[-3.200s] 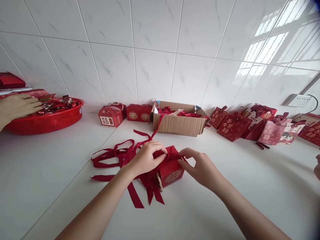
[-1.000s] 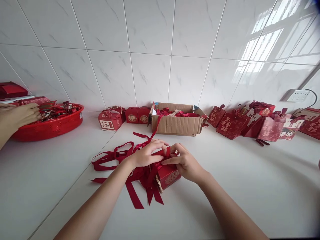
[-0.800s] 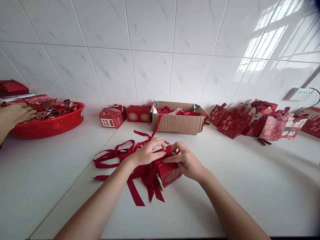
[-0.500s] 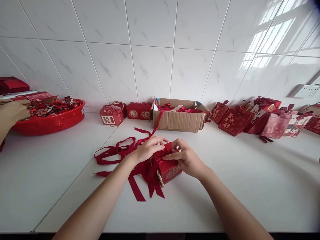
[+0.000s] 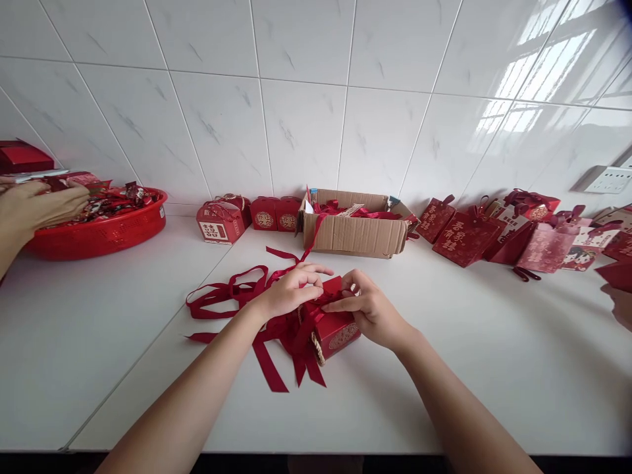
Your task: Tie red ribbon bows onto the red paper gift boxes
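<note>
A small red gift box (image 5: pixel 338 337) with a gold pattern and a twisted gold cord lies on the white table between my hands. Red ribbon (image 5: pixel 310 322) crosses its top, and loose lengths spread out to the left. My left hand (image 5: pixel 295 289) is closed on the ribbon at the box's upper left, thumb and fingertips together. From the right, my right hand (image 5: pixel 371 309) pinches the ribbon at the top of the box, its other fingers curled. The exact spot where the fingertips meet the ribbon is partly hidden.
A cardboard box (image 5: pixel 353 236) of red ribbon stands against the tiled wall. Left of it are red gift boxes (image 5: pixel 224 220) and a red basin (image 5: pixel 103 240) of wrapped sweets, with another person's hands (image 5: pixel 44 207) over it. Several red bags (image 5: pixel 467 237) stand at the right; another hand (image 5: pixel 617 306) enters there.
My hands stay at the ribbon with only small finger shifts. The other person's hands at the basin have moved and come together. A hand with a red item has appeared at the right edge.
</note>
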### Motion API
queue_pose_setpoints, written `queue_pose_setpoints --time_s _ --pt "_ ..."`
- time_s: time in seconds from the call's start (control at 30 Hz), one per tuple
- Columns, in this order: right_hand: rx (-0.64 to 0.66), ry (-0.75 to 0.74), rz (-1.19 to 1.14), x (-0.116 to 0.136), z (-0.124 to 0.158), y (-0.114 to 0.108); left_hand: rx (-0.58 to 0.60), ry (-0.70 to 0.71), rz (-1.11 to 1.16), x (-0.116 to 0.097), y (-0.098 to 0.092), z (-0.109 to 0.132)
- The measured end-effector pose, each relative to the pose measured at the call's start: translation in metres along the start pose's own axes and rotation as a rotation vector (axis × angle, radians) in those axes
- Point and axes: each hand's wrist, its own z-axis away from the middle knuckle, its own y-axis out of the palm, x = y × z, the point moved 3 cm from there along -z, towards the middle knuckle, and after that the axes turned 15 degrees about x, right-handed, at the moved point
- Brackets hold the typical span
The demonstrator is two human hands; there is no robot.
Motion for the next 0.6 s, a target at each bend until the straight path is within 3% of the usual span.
queue_pose_setpoints --time_s 0.33,0.47,0.6 --pt "-0.002 0.0 -0.026 -0.001 0.001 0.002 -0.036 -0.008 0.183 0.0 0.003 0.0" --pt "0.006 0.005 -0.015 -0.001 0.001 0.001 -0.002 0.08 0.077 -0.006 0.006 0.0" --pt "0.008 0.002 -0.002 0.0 0.001 0.001 -0.053 0.104 -0.075 -0.009 0.008 0.0"
